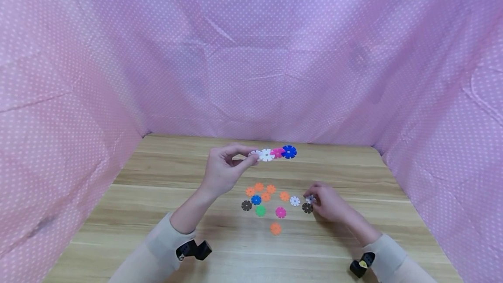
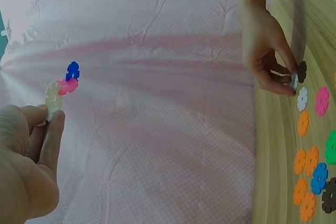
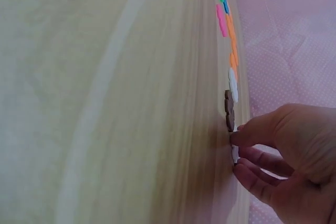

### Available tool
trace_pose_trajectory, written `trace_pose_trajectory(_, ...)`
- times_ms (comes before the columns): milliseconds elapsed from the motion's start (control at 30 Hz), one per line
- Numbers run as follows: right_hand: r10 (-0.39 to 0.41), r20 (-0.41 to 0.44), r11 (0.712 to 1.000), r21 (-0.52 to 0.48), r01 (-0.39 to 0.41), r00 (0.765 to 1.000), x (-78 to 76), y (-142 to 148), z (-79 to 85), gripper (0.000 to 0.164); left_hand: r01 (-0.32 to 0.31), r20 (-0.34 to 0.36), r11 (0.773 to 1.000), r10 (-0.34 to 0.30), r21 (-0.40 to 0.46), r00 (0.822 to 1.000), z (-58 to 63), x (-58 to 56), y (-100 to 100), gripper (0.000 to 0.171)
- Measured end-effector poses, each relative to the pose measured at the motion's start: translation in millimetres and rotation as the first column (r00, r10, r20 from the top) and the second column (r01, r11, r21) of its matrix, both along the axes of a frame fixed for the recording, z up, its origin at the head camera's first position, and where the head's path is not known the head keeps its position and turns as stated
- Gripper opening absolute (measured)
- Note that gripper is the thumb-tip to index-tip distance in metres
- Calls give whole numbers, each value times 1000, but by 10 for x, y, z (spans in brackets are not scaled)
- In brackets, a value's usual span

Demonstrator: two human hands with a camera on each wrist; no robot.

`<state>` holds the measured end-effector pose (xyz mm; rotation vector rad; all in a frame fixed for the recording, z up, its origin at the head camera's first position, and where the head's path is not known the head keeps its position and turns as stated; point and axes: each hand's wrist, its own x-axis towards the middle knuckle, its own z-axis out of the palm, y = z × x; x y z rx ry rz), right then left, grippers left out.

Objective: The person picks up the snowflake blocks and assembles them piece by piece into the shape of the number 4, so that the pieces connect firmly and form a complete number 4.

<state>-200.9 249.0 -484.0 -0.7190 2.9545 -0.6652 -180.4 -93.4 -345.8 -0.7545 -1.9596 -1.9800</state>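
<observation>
My left hand (image 1: 224, 170) is raised above the table and pinches one end of a short chain of notched plastic discs. In the chain a white disc (image 1: 267, 155) joins a pink disc (image 1: 277, 153), and a dark blue disc (image 1: 289, 152) forms the far end. Low at the right, my right hand (image 1: 329, 202) pinches a white notched disc (image 3: 235, 153) at the tabletop between thumb and fingers, which partly hide it. Right beside those fingertips lies a brown disc (image 1: 307, 208). Another white disc (image 1: 294, 201) is flat on the wood a little to the left.
Several orange discs (image 1: 265, 197) lie in the middle of the wooden table (image 1: 157, 187), near a blue disc (image 1: 256, 200), a green disc (image 1: 260, 210), a dark disc (image 1: 246, 205) and a pink disc (image 1: 280, 212). Pink dotted cloth (image 1: 251, 77) walls the back and sides.
</observation>
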Motion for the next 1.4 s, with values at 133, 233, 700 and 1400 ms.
trace_pose_trajectory(133,-17,49,999,-39,19,999,-24,3,20,25,0,-2,1000,0,-1,1000,-3,-3,4,14)
trace_pose_trajectory(233,-17,68,997,-80,23,998,-45,13,35,26,-2,-1,1000,2,0,1000,-6,-7,6,13)
trace_pose_trajectory(700,-120,42,956,-265,127,992,-192,104,281,6,-6,-12,1000,6,-7,1000,-1,-8,14,13)
trace_pose_trajectory(1400,-94,-167,649,-758,-67,981,-12,-156,1330,14,-2,-2,1000,2,-16,1000,-3,-12,54,13)
